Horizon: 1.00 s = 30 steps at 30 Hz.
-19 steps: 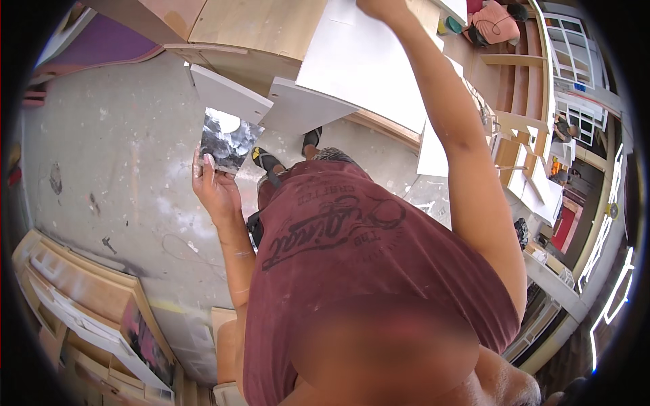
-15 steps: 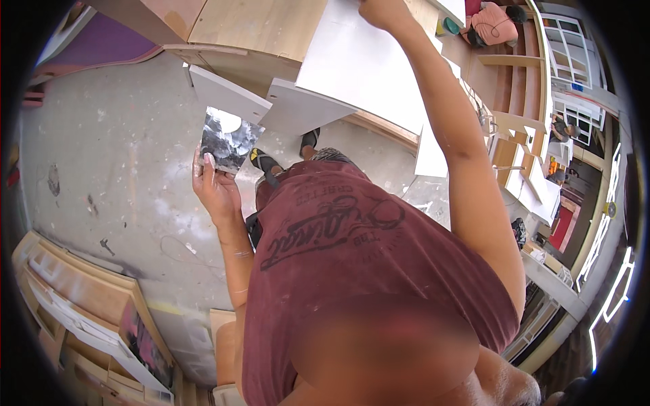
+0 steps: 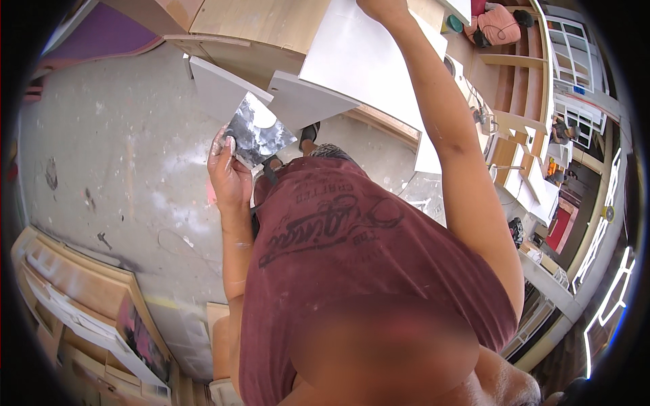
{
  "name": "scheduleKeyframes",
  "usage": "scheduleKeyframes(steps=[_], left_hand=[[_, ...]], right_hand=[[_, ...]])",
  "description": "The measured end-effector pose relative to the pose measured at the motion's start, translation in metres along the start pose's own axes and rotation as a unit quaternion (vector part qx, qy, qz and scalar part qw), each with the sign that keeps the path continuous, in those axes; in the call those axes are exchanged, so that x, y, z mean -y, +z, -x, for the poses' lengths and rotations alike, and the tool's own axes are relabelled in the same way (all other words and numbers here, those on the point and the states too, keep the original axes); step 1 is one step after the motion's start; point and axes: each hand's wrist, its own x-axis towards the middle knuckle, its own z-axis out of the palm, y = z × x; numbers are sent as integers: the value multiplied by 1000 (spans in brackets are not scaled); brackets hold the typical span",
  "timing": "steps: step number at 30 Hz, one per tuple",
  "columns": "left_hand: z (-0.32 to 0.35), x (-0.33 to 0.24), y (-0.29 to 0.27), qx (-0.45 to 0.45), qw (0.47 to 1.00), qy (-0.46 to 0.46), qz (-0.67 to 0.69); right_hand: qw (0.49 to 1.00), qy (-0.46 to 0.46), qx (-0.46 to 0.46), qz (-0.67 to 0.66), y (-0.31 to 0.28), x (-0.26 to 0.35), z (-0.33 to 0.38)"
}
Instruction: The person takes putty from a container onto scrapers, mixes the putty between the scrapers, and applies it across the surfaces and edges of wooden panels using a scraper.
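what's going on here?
A person's left hand holds a thin square plate smeared grey, black and white, off to the left of the body. The right hand is stretched out over a white panel; its fingers are cut off by the picture's edge. Another person in a pink top is at upper right.

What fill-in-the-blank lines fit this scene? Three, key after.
1. The ____ hand holds a mottled square piece.
2. The flat panel by the other hand is coloured ____.
3. The marked floor is coloured ____.

Missing words: left; white; grey.
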Motion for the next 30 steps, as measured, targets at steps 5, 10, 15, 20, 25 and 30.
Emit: scheduleKeyframes(steps=[5,10,15,20,25,30], left_hand=[[0,3,-7,-8,1000,-1,2],[-5,2,-3,-2,1000,2,-8],[-13,8,-1,15,999,-24,23],[-26,16,-3,63,987,-97,108],[-36,7,12,143,971,-149,121],[-36,9,16,128,974,-140,123]], right_hand=[[995,-66,68,43,-1,23,55],[982,-161,62,-72,-13,43,141],[963,-186,174,-83,-46,39,173],[995,-96,-3,-27,-42,1,97],[996,23,0,-91,-26,-5,25],[998,29,16,-44,-29,3,3]])
